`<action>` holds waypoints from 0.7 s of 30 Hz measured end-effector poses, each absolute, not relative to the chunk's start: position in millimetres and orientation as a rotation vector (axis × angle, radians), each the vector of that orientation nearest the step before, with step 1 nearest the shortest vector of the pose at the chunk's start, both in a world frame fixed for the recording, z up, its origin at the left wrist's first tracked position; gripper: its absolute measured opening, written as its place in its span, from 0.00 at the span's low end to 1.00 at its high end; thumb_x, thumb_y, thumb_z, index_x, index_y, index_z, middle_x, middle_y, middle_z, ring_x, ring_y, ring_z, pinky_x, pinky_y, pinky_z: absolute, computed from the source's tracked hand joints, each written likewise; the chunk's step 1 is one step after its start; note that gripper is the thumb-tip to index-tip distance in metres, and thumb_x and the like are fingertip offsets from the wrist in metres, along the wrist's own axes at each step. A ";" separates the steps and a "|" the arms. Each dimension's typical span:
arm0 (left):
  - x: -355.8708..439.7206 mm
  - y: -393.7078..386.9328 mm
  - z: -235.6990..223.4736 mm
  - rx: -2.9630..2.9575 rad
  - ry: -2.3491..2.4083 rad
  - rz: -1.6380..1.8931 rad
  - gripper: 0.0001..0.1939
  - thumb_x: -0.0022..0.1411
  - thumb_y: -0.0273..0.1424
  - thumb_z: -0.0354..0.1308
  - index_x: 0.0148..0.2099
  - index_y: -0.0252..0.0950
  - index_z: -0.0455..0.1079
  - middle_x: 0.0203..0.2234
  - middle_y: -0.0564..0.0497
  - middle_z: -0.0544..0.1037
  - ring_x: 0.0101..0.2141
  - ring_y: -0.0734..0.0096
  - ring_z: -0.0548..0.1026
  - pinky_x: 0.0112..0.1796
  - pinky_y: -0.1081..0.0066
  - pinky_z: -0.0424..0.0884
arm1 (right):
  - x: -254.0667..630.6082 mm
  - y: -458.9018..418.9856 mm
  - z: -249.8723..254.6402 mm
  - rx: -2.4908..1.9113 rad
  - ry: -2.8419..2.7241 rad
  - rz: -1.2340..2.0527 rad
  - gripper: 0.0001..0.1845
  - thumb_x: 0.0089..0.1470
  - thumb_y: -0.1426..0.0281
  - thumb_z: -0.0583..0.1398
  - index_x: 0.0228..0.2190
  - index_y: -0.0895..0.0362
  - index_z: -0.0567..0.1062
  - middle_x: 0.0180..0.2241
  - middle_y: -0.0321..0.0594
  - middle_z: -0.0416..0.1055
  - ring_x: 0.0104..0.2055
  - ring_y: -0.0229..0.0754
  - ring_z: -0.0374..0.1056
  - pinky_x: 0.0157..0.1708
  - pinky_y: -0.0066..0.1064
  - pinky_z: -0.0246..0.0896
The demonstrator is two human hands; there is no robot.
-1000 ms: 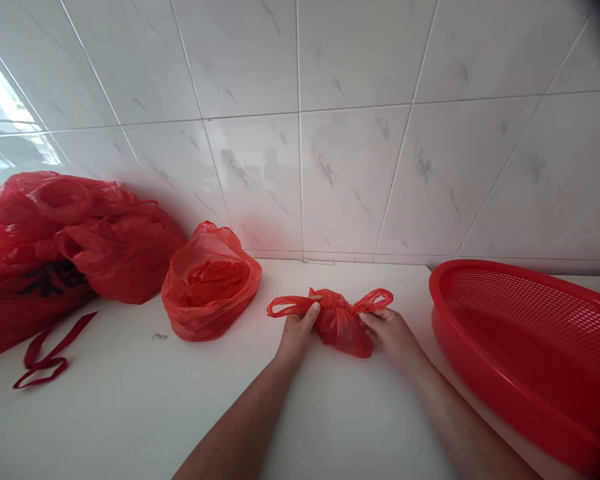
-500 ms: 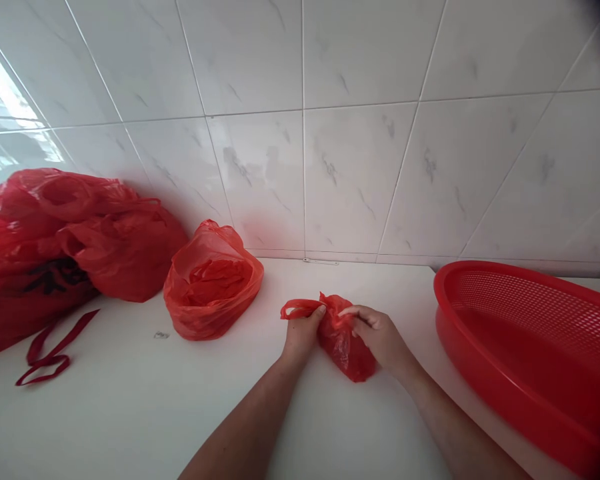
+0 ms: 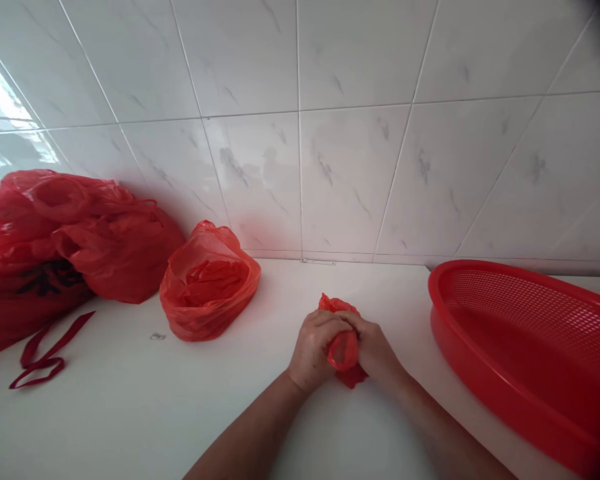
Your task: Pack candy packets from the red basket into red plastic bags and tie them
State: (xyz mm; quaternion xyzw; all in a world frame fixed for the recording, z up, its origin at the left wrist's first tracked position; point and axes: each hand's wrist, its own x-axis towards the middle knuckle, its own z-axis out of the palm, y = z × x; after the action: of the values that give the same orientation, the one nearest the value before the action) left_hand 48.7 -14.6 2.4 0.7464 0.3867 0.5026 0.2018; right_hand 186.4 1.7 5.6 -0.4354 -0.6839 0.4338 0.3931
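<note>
A small red plastic bag (image 3: 344, 347) lies bunched on the white counter (image 3: 130, 413), a little right of the middle. My left hand (image 3: 314, 350) and my right hand (image 3: 374, 350) are both closed around it, fingers meeting over its top. Only a crumpled tip shows above my fingers and a fold shows between my palms. The bag's handles are hidden inside my grip.
An open red plastic bag (image 3: 207, 283) sits left of my hands. A larger heap of red bags (image 3: 60, 240) with loose red handles (image 3: 45, 350) fills the far left. A red mesh basket (image 3: 525, 353) stands at the right. A white tiled wall (image 3: 330, 133) rises behind.
My hands held the bag's two handles spread out to each side; they have come together over the bag and now clasp it in a tight bundle, slightly nearer to me.
</note>
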 end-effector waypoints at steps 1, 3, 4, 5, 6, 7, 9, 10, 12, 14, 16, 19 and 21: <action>50.2 -15.4 2.1 2.154 1.059 1.390 0.11 0.53 0.26 0.58 0.41 0.41 0.73 0.36 0.46 0.76 0.37 0.60 0.70 0.44 0.60 0.65 | 187.5 2.1 5.6 -1.080 -1.702 1.115 0.10 0.49 0.70 0.55 0.33 0.49 0.74 0.32 0.32 0.73 0.36 0.42 0.68 0.34 0.33 0.63; 51.7 -15.4 0.8 2.204 1.072 1.385 0.18 0.51 0.29 0.62 0.46 0.40 0.70 0.40 0.44 0.74 0.40 0.58 0.69 0.44 0.59 0.65 | 190.6 2.6 6.5 -1.052 -1.663 1.118 0.07 0.47 0.70 0.57 0.31 0.51 0.73 0.31 0.33 0.72 0.34 0.41 0.67 0.33 0.32 0.62; 51.4 -14.6 0.1 2.202 1.096 1.382 0.20 0.50 0.30 0.63 0.48 0.40 0.69 0.41 0.43 0.73 0.41 0.56 0.69 0.43 0.58 0.65 | 192.2 2.4 7.4 -1.046 -1.652 1.123 0.06 0.48 0.69 0.57 0.31 0.52 0.72 0.31 0.33 0.71 0.33 0.41 0.66 0.32 0.31 0.61; 50.5 -13.6 -0.6 2.192 1.122 1.374 0.21 0.50 0.32 0.64 0.47 0.40 0.68 0.41 0.43 0.73 0.41 0.56 0.69 0.42 0.59 0.65 | 193.7 2.0 8.5 -1.046 -1.641 1.133 0.06 0.48 0.69 0.57 0.32 0.52 0.72 0.31 0.34 0.71 0.33 0.40 0.66 0.32 0.31 0.61; 49.0 -12.3 -1.3 2.178 1.143 1.362 0.20 0.50 0.34 0.65 0.46 0.40 0.69 0.39 0.44 0.73 0.40 0.56 0.69 0.40 0.60 0.66 | 195.0 1.4 9.7 -1.052 -1.627 1.153 0.06 0.49 0.68 0.57 0.32 0.52 0.71 0.31 0.34 0.70 0.34 0.40 0.65 0.32 0.30 0.60; 47.1 -10.9 -2.0 2.161 1.158 1.353 0.17 0.51 0.34 0.64 0.44 0.40 0.70 0.38 0.45 0.73 0.39 0.57 0.69 0.39 0.62 0.66 | 196.0 0.7 10.6 -1.061 -1.608 1.186 0.06 0.51 0.66 0.56 0.33 0.52 0.70 0.32 0.34 0.70 0.34 0.40 0.65 0.33 0.30 0.60; 43.1 -8.4 -3.4 2.145 1.173 1.323 0.09 0.55 0.32 0.60 0.40 0.41 0.71 0.34 0.47 0.73 0.36 0.61 0.70 0.37 0.65 0.66 | 197.4 0.0 10.7 -1.075 -1.557 1.260 0.07 0.52 0.63 0.56 0.33 0.52 0.69 0.30 0.33 0.68 0.33 0.39 0.64 0.31 0.29 0.59; 41.3 -7.3 -4.2 2.148 1.181 1.305 0.06 0.57 0.30 0.58 0.39 0.41 0.71 0.34 0.48 0.73 0.35 0.63 0.70 0.37 0.67 0.65 | 198.1 0.2 9.6 -1.073 -1.533 1.299 0.08 0.52 0.62 0.56 0.34 0.52 0.68 0.28 0.32 0.67 0.31 0.38 0.63 0.30 0.29 0.58; 38.6 -5.9 -5.8 2.169 1.211 1.257 0.07 0.59 0.27 0.53 0.37 0.41 0.71 0.33 0.50 0.73 0.33 0.67 0.70 0.36 0.69 0.66 | 199.7 2.1 5.5 -1.047 -1.481 1.384 0.07 0.52 0.63 0.56 0.33 0.52 0.68 0.22 0.30 0.63 0.25 0.35 0.59 0.26 0.27 0.54; 37.4 -5.4 -7.2 2.168 1.246 1.214 0.08 0.60 0.25 0.51 0.35 0.39 0.71 0.32 0.52 0.73 0.32 0.70 0.70 0.35 0.71 0.66 | 201.8 4.9 0.7 -1.014 -1.451 1.451 0.07 0.53 0.65 0.54 0.30 0.54 0.69 0.19 0.30 0.60 0.22 0.34 0.55 0.24 0.27 0.51; 37.3 -5.4 -8.3 2.106 1.270 1.206 0.08 0.60 0.25 0.51 0.32 0.38 0.70 0.31 0.53 0.73 0.32 0.72 0.70 0.35 0.72 0.66 | 203.5 7.0 -2.4 -0.958 -1.422 1.494 0.12 0.54 0.65 0.50 0.28 0.56 0.71 0.20 0.33 0.62 0.20 0.33 0.52 0.23 0.28 0.49; 39.0 -6.2 -9.6 1.943 1.283 1.207 0.09 0.61 0.26 0.50 0.30 0.37 0.69 0.30 0.54 0.74 0.31 0.73 0.70 0.35 0.73 0.66 | 203.4 8.0 -1.9 -0.864 -1.406 1.510 0.14 0.53 0.64 0.51 0.27 0.56 0.74 0.21 0.34 0.63 0.19 0.32 0.51 0.23 0.28 0.48; 40.8 -6.8 -10.9 1.826 1.286 1.192 0.09 0.61 0.27 0.50 0.30 0.37 0.68 0.29 0.54 0.74 0.31 0.74 0.70 0.34 0.73 0.66 | 201.2 7.7 0.2 -0.871 -1.386 1.533 0.09 0.50 0.65 0.56 0.28 0.56 0.74 0.20 0.33 0.63 0.19 0.31 0.51 0.23 0.27 0.49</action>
State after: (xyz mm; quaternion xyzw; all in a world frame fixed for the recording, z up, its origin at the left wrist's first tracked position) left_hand 40.8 -6.8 -10.9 0.6879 0.4847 0.4491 0.3003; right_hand 201.2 7.7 0.2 -0.3498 -0.5565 0.6158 0.4345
